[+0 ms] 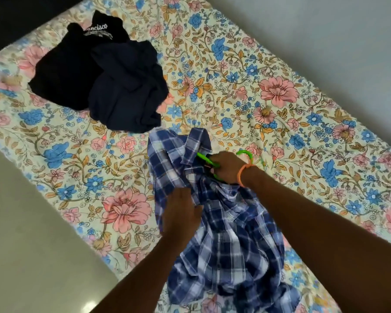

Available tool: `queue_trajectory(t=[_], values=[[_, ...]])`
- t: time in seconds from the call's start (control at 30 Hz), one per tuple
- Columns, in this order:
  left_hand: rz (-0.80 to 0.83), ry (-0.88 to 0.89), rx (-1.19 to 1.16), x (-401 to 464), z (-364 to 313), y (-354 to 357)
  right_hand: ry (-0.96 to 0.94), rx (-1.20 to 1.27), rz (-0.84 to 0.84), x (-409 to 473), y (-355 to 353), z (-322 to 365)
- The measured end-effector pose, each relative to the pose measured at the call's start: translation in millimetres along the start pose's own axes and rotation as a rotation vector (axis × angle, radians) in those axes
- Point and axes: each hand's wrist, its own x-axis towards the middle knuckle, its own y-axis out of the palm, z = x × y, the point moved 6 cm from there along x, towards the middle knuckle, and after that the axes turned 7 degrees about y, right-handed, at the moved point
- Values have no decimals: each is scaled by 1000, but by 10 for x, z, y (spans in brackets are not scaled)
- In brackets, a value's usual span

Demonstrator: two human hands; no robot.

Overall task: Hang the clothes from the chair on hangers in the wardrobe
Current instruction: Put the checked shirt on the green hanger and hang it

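Observation:
A blue and white plaid shirt (pixel 230 245) lies crumpled on the floral bed (pixel 280 91) just in front of me. My right hand (pixel 226 167) grips a bright green hanger (pixel 204 159) at the shirt's collar; the hanger's hook curves out past my wrist, and one arm goes under the cloth. An orange band circles that wrist. My left hand (pixel 181 213) pinches the shirt's fabric lower down on its left side. No chair or wardrobe is in view.
A pile of dark clothes (pixel 104 77), a black top with white lettering and a navy garment, lies on the bed's far left. Pale floor (pixel 32 245) runs along the bed's left edge, a grey wall along its right.

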Motion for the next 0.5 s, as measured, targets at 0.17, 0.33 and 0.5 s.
queue_trajectory(t=[0.17,0.33,0.5], values=[[-65,-106,32,297,-165,49,-57,104,68,199,66,124],[-178,-314,-307,405,36,125,-57,274,107,313,138,132],[-257,-269,-172,456,35,127,-35,368,95,388,137,75]])
